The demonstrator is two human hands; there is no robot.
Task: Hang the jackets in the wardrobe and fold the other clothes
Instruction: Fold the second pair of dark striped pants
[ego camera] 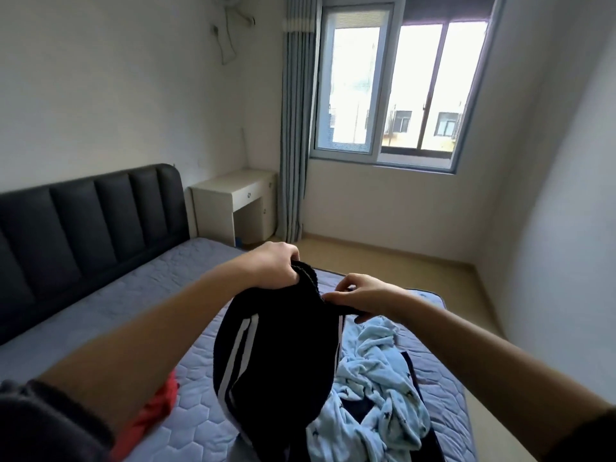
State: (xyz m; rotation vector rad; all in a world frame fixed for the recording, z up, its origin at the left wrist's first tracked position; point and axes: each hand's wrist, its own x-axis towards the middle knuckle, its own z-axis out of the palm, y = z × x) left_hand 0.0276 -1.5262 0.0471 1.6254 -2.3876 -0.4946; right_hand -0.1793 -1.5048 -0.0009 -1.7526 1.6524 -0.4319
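- Both arms are out over the bed; the black garment (276, 355) with white side stripes is held up in the air between the hands, its lower part drooping towards the mattress (196, 398)
- Left hand (278, 265) is at the top edge, fingers curled tight round the bunched ribbed band; knuckles up
- Right hand (361, 296) is just beside it, thumb and fingertips pinching the same band further along; two fingers are lifted and bent above the pinch
- Under the hanging cloth and to its right lies a crumpled light blue fleece (375, 381), spread over a dark piece (410, 361); the black garment hides part of the pile
- To the left, a red cloth (156, 411) peeks out from under the left forearm; most of it is hidden
- Beyond: a dark padded headboard (83, 211) along the left wall; a pale desk (238, 195) in the corner; a grey-blue curtain (293, 135) drawn aside next to the window (400, 91)
- No wardrobe in this view
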